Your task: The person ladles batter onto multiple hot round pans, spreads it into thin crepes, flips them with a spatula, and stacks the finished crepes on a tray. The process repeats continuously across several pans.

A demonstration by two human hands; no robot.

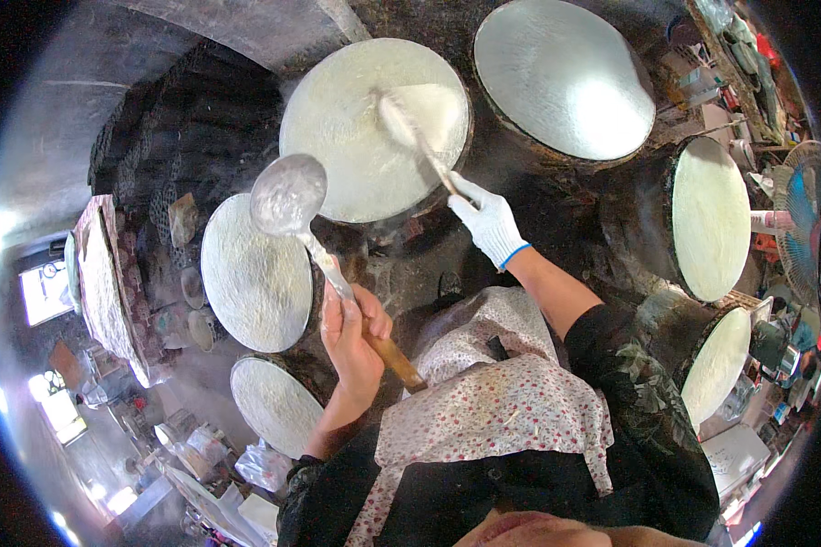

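Note:
My bare left hand (pixel 354 339) is closed round the handle of a metal ladle (pixel 289 193). Its wooden grip end points back toward my apron, and pale batter clings to its bowl and neck. The bowl overlaps the edges of two griddles in this view. In a white glove, my right hand (pixel 490 221) grips a wooden spreader (pixel 434 162). The spreader's blade rests on pale batter coating the large round griddle (pixel 337 118) ahead of me. A thicker, smoother patch of batter (pixel 436 111) lies beside the blade.
A bare shiny griddle (pixel 561 77) stands at the far right. Batter-coated griddles (pixel 257 273) (pixel 278 406) stand at my left, others (pixel 710 219) (pixel 716 365) at my right. A fan (pixel 798 219) is at the right edge. Dark stacked material (pixel 192 128) lies far left.

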